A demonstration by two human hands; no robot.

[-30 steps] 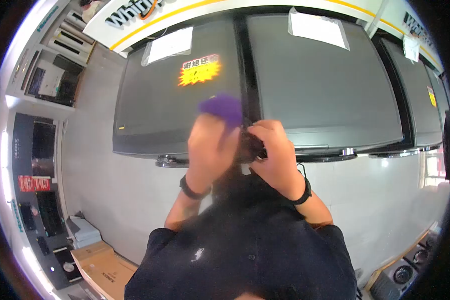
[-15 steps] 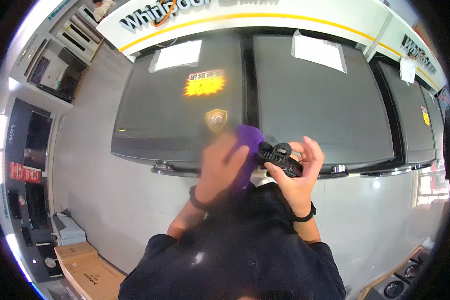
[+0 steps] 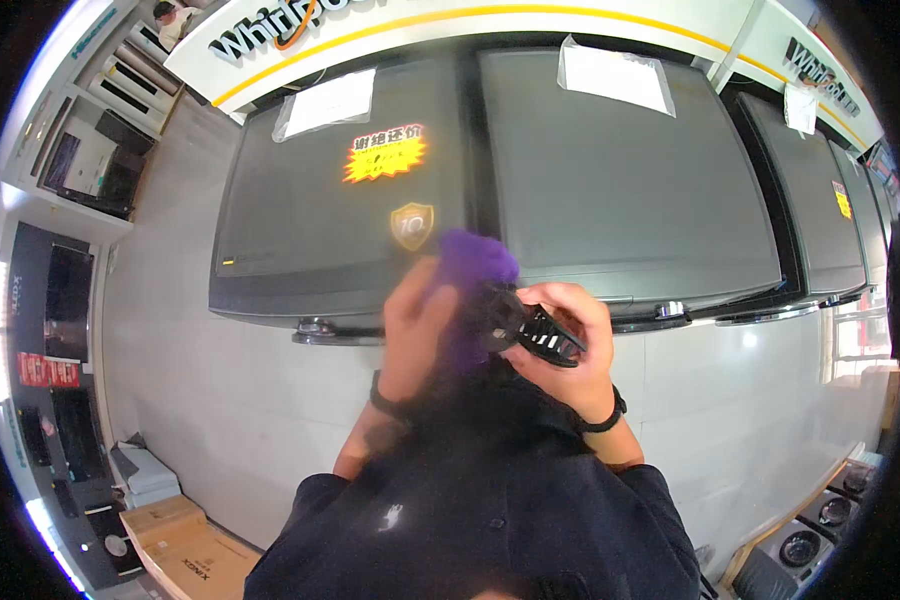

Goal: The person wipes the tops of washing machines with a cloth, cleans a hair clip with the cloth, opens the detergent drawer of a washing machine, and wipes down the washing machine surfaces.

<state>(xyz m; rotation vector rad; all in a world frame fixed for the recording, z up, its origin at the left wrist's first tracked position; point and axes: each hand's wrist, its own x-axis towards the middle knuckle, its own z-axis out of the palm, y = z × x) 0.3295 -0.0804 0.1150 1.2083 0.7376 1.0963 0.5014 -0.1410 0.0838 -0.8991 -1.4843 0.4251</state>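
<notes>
Clock read from mid-view, 12 = straight ahead: nearest, at 6, is the wearer's dark shirt (image 3: 470, 490), w/ a small pale logo. Just above it, at 8, the L hand (image 3: 410, 325) has fingers curled together on a purple cloth (image 3: 478, 258), which bunches up toward 1; hand is blurred, so grip force can't be told. At approx. 4, the R hand (image 3: 582, 340) is clamped on a blk slotted part (image 3: 550, 337), thumb below, fingers bent over the top. A round dk piece (image 3: 493, 312) sits between the hands, touching the cloth; can't tell if it's one w/ the slotted part. Vs. half a sec ago, the part has been turned: slots now face up toward the wearer, & R fingers, raised then, have closed over it. So a different face is exposed, w/ the cloth right beside it & the part well supported on the R side only, as far as shows. Farther out, behind the hands: L unit top (image 3: 300, 215) at 10–11, w/ a badge (image 3: 412, 226) & yellow sticker (image 3: 385, 160) on it at 11; R unit top (image 3: 630, 180) at 2. Farthest ahead, the white sign board (image 3: 570, 25), approx. 12–1.
</notes>
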